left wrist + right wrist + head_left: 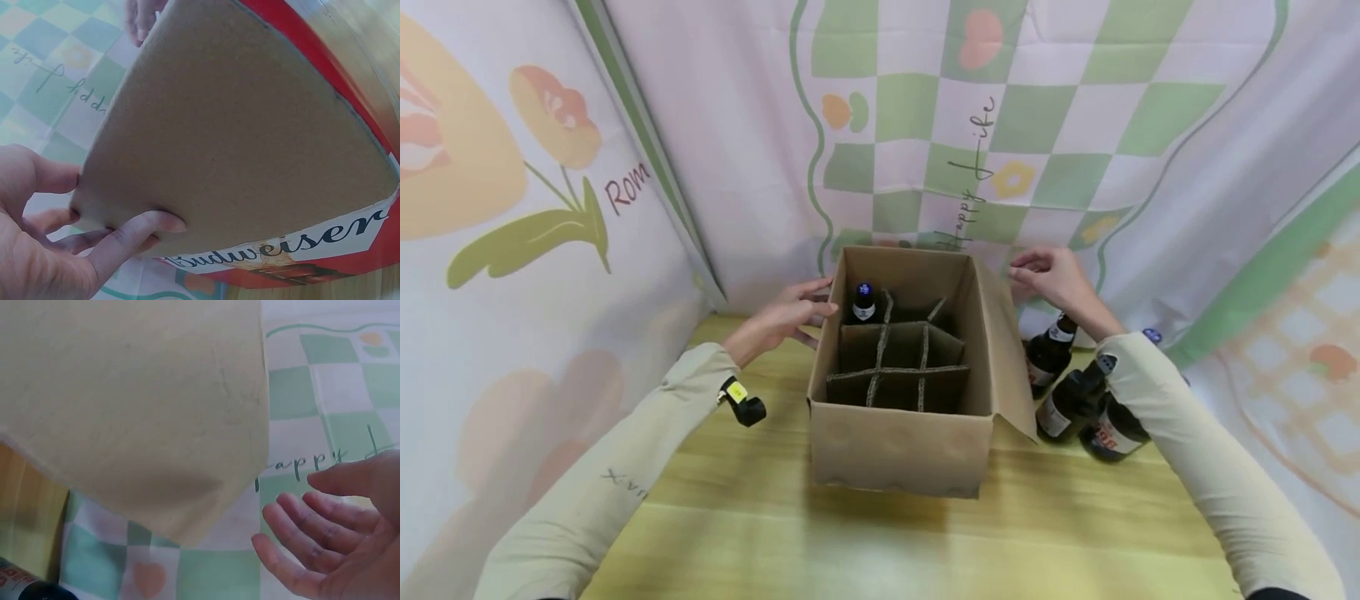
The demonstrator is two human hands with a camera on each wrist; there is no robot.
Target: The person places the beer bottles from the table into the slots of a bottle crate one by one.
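A brown cardboard box stands on the table with its top open and card dividers inside. One dark bottle with a blue cap sits in its far left compartment. At the box's left side, my left hand touches the folded-down flap, fingertips on its face and far edge. My right hand is in the air past the right flap, fingers loosely bent and nothing in them. In the right wrist view, a gap shows between that hand and the flap.
Several dark bottles stand on the table right of the box, partly covered by my right forearm. A printed curtain hangs close behind the box, another along the left. Bare wood table lies in front.
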